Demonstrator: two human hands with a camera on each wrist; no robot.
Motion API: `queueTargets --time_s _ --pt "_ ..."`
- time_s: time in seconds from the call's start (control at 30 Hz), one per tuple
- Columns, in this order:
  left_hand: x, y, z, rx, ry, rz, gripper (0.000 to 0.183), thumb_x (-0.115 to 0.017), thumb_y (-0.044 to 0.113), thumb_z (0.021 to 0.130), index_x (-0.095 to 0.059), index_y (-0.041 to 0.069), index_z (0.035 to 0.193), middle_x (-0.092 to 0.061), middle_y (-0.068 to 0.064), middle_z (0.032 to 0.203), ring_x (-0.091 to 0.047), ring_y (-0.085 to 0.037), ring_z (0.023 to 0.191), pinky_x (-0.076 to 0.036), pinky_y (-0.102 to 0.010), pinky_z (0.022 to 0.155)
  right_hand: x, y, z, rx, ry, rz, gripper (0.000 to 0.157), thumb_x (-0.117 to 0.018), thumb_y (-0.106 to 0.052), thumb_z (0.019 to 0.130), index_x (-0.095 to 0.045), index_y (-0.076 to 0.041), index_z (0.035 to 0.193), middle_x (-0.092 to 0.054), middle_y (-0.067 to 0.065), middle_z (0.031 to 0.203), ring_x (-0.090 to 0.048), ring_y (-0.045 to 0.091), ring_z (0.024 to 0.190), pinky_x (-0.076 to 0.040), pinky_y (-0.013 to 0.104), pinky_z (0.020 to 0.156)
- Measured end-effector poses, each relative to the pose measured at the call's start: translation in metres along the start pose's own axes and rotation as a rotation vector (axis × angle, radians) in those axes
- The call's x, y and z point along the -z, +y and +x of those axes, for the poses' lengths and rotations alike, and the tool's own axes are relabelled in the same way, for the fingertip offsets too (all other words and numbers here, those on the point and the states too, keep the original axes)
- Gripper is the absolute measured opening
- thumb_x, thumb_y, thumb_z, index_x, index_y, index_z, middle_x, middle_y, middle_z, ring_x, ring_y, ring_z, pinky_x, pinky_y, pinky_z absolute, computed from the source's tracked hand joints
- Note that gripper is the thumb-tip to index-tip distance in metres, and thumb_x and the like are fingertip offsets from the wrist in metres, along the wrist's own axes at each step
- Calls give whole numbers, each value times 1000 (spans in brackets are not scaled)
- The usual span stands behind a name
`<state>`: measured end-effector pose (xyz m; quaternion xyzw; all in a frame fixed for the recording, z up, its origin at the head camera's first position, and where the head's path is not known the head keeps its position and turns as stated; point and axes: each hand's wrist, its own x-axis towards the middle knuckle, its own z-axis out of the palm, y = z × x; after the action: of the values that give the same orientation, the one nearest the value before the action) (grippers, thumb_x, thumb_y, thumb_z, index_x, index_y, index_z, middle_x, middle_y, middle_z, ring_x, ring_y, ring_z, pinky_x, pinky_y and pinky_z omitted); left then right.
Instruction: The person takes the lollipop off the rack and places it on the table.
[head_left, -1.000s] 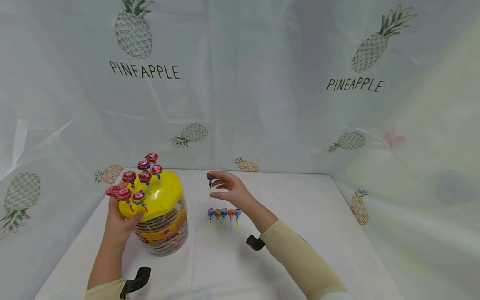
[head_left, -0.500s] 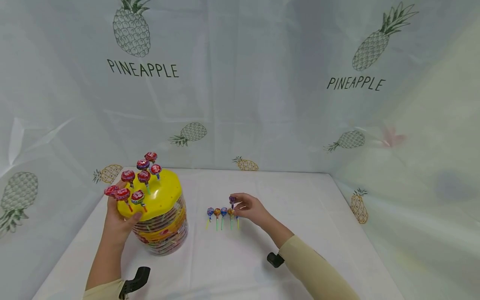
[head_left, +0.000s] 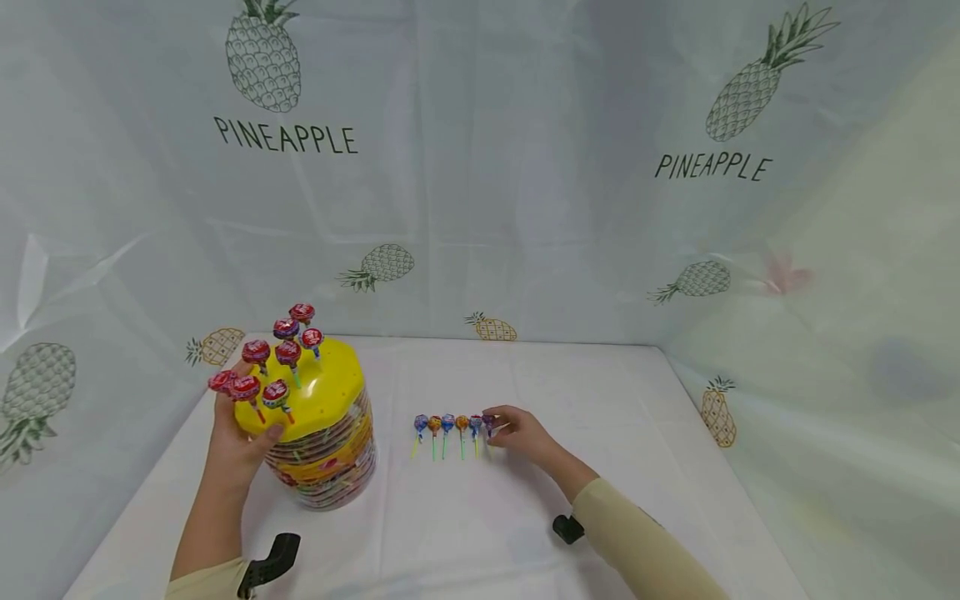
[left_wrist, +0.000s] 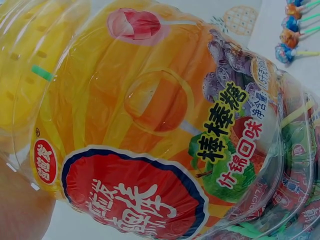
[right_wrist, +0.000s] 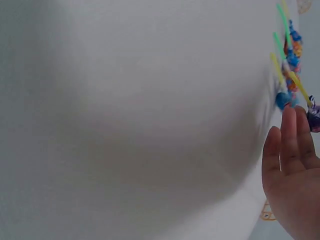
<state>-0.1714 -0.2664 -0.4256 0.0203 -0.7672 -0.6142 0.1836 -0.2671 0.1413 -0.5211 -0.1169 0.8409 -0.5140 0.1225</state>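
Since the right hand moved off, its fingers pinch a purple pop at the end of the row farthest from the tub, making six; the left hand curls wide round the tub.

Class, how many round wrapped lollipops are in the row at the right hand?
6, left to right: first blue lollipop, second orange lollipop, third blue lollipop, fourth orange lollipop, fifth blue lollipop, on the white table; sixth purple lollipop, partly hidden, held by the right hand.
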Motion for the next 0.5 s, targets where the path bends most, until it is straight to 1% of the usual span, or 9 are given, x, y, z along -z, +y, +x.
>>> queueTargets --time_s 0.07,0.27,0.3,0.5 --pt "0 0 0 3 1 1 83 -66 13 92 -16 39 154 -22 -8 155 -28 -24 140 -36 -7 96 1 6 2 -16 5 -23 48 -77 -3 82 -63 -7 127 -64 6 108 -60 19 89 -53 31 74" --pt "0 -1 1 59 -2 13 86 -67 18 92 -11 42 153 -21 -12 155 -23 -29 143 -35 -7 96 2 18 7 -16 9 -55 49 -77 -2 81 -63 -7 127 -64 6 102 -58 19 86 -52 30 73" --pt "0 -1 1 56 -2 14 86 -67 18 92 -11 42 153 -20 -12 155 -22 -29 143 -35 -7 96 2 19 8 -16 10 -55 49 -78 -2 81 -63 -8 127 -64 5 101 -58 19 86 -52 30 72" --pt "0 0 0 -7 5 -4 84 -67 13 92 -16 39 153 -21 -8 156 -24 -24 143 -33 -8 99 1 21 13 -18 11 -90 48 -79 -4 81 -64 -11 126 -63 2 96 -55 18 83 -50 30 70"
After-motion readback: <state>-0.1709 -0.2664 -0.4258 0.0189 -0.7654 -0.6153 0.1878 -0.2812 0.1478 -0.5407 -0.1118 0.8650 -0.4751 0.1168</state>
